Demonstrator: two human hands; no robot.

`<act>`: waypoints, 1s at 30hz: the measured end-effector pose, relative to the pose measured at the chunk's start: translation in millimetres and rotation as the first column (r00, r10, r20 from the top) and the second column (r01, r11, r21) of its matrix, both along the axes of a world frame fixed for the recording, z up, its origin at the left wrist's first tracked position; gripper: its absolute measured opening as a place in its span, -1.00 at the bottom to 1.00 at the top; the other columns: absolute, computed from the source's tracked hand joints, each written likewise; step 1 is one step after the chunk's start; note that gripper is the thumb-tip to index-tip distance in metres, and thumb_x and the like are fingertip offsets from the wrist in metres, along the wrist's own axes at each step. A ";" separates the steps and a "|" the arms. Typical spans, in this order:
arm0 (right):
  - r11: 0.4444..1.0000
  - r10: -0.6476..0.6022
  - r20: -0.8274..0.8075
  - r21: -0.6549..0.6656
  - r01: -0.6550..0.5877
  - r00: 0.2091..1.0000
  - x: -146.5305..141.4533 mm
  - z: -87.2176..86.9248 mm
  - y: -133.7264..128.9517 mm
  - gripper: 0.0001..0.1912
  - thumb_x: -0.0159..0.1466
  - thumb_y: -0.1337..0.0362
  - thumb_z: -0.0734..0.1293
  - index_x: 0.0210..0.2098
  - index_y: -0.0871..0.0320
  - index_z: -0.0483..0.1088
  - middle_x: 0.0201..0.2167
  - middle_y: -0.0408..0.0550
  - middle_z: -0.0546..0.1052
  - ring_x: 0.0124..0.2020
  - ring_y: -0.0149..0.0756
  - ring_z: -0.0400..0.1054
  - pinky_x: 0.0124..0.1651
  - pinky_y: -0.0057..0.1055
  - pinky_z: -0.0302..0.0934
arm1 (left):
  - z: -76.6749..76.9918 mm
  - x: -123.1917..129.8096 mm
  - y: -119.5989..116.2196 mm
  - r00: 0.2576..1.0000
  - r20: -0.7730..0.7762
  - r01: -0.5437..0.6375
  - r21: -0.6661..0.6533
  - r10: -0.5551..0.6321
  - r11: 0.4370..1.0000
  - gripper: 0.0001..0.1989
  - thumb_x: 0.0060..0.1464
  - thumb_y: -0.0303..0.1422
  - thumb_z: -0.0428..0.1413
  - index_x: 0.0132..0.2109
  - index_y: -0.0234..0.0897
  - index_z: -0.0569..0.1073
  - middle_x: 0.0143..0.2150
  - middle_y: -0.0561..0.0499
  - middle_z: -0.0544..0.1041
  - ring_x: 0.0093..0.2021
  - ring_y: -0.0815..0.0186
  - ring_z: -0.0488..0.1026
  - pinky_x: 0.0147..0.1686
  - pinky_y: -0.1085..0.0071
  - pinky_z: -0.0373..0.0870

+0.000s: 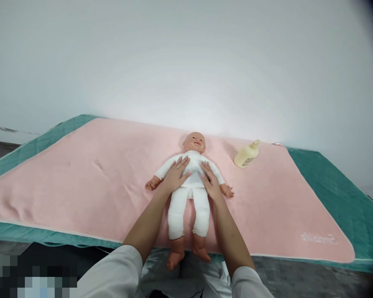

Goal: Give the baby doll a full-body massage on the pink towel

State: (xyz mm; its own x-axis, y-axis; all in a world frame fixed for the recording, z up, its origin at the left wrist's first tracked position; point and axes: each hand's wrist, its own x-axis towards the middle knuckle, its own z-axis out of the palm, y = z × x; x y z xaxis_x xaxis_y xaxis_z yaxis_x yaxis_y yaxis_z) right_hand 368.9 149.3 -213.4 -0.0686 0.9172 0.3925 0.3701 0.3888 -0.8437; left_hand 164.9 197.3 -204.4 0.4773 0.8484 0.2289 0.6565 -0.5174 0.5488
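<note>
A baby doll [193, 169] with a white cloth body lies face up, its head away from me and its feet over the near edge. My left hand [175, 176] rests flat on the left side of its chest, fingers spread toward the shoulder. On the right side of the chest and belly lies my right hand [210, 179], fingers stretched out and slightly apart. Neither hand grips anything. The doll's bare plastic arms stick out to either side, just beyond my wrists.
A pale yellow pump bottle [246, 154] leans to the right of the doll's head. Under both spreads a pink mat [112, 174] over a green quilted cover [338, 198]. A white wall [186, 62] stands behind. Dark floor [295, 277] shows in front.
</note>
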 end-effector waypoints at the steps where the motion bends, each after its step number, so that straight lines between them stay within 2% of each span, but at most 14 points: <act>1: 0.999 0.027 0.003 0.047 -0.028 1.000 -0.1 3.1 -2.6 -0.51 0.39 -0.01 0.16 0.21 0.05 0.36 0.30 -0.05 0.30 0.42 -0.13 -0.05 0.47 0.00 -0.27 | 0.4 -0.6 0.0 1.000 0.003 0.006 -0.003 -0.006 1.000 -0.38 0.32 -0.07 -0.18 0.42 -0.20 0.02 0.46 -0.08 0.02 0.47 0.11 -0.17 0.39 0.02 -0.20; 3: 0.987 0.116 0.032 0.106 -0.119 0.993 -0.9 8.4 -7.5 -0.58 0.40 0.01 0.16 0.08 0.02 0.47 0.18 -0.05 0.45 0.39 -0.12 0.04 0.47 0.00 -0.27 | 0.8 -2.1 0.0 1.000 0.011 0.022 -0.002 -0.022 1.000 -0.37 0.32 -0.07 -0.19 0.42 -0.23 0.03 0.46 -0.10 0.02 0.47 0.10 -0.17 0.38 0.01 -0.19; 7: 0.952 0.282 0.136 0.086 -0.295 0.950 -3.8 12.0 -10.9 -0.63 0.41 0.05 0.15 -0.04 -0.05 0.55 0.02 -0.08 0.57 0.31 -0.15 0.20 0.47 -0.07 -0.19 | -0.8 -4.0 0.8 0.999 0.038 0.038 0.012 -0.039 0.999 -0.38 0.33 -0.08 -0.21 0.42 -0.23 0.04 0.45 -0.10 0.04 0.47 0.10 -0.16 0.38 0.01 -0.16; 13: 0.936 0.325 0.280 0.044 -0.350 0.903 -2.2 12.1 -3.9 -0.60 0.43 0.07 0.11 0.12 -0.03 0.43 0.16 -0.13 0.47 0.38 -0.20 0.07 0.45 0.05 -0.24 | -2.9 -3.0 1.8 0.997 0.070 0.026 0.013 -0.026 1.000 -0.40 0.35 -0.09 -0.29 0.41 -0.23 0.07 0.45 -0.09 0.06 0.46 0.10 -0.14 0.38 0.00 -0.15; 18: 0.951 0.297 0.315 -0.014 -0.308 0.902 -2.3 13.8 -1.4 -0.52 0.43 0.00 0.07 0.23 -0.05 0.32 0.29 -0.19 0.30 0.43 -0.17 -0.09 0.48 -0.04 -0.35 | 1.2 -2.2 -0.2 0.998 0.056 0.022 -0.001 -0.022 1.000 -0.40 0.34 -0.07 -0.28 0.41 -0.20 0.07 0.45 -0.07 0.05 0.46 0.12 -0.14 0.38 0.02 -0.15; 25: 0.983 0.184 0.360 -0.065 -0.172 0.915 -1.9 1.1 5.7 -0.49 0.43 -0.01 0.04 0.32 -0.11 0.16 0.41 -0.20 0.06 0.47 -0.12 -0.26 0.43 0.16 -0.46 | 1.5 -1.1 -0.7 0.999 0.044 0.014 -0.011 -0.013 1.000 -0.41 0.34 -0.09 -0.25 0.41 -0.20 0.07 0.45 -0.06 0.05 0.47 0.14 -0.16 0.39 0.04 -0.18; 30: 0.990 0.098 0.334 -0.125 -0.060 0.937 -1.6 -4.8 8.5 -0.42 0.41 -0.07 0.04 0.37 -0.08 0.06 0.44 -0.17 -0.05 0.47 -0.12 -0.33 0.44 0.11 -0.44 | -1.0 -1.0 0.3 0.999 0.042 0.015 0.010 -0.015 1.000 -0.42 0.34 -0.11 -0.22 0.41 -0.22 0.08 0.44 -0.08 0.06 0.46 0.13 -0.14 0.39 0.03 -0.17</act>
